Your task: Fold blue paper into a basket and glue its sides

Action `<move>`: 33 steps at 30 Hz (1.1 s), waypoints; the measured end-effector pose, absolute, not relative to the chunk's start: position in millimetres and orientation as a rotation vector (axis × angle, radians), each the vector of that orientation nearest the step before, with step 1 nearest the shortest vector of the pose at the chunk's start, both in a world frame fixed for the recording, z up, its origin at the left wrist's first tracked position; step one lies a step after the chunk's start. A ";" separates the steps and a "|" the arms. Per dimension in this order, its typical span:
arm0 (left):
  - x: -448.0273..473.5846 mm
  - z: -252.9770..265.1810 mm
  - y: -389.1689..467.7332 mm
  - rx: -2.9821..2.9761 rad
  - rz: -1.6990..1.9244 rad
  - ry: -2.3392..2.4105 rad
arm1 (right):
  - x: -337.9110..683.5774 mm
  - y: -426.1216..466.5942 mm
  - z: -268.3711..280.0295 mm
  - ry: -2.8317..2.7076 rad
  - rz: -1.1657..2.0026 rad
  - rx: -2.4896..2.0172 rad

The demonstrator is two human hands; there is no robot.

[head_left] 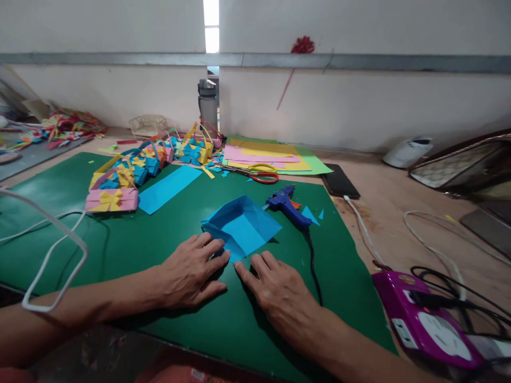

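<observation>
A partly folded blue paper box (243, 226), with raised walls at the back and left, lies on the green mat in front of me. My left hand (195, 268) rests at its near left edge, fingertips touching the paper and the thumb spread apart. Just right of the box's near corner is my right hand (275, 287), its index finger stretched out on the mat; whether it touches the paper I cannot tell. A blue glue gun (289, 207) lies right of the box, its nozzle end pointing away. Behind to the left is a flat blue paper strip (170, 189).
Small paper baskets (112, 199) with bows line the mat's left back. Scissors (255, 173) lie before coloured sheets (275, 154). A black phone (340, 181), purple power strip (423, 319) and cables are at right. A white wire loop (83, 250) crosses above my left forearm.
</observation>
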State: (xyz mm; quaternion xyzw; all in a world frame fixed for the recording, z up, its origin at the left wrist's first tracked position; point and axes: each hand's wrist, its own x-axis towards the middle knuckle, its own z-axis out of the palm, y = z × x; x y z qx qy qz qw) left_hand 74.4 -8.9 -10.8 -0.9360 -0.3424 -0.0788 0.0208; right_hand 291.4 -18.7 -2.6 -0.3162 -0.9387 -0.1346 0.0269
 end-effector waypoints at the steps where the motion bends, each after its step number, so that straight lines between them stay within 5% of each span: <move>1: 73.8 -11.4 -9.5 -2.905 -0.261 -1.067 | 291.8 -18.9 -3.2 -2.890 -0.413 -0.978; 33: 71.7 -23.5 -12.1 -2.866 -0.655 -0.866 | 283.7 -18.7 -9.4 -2.975 -0.428 -1.079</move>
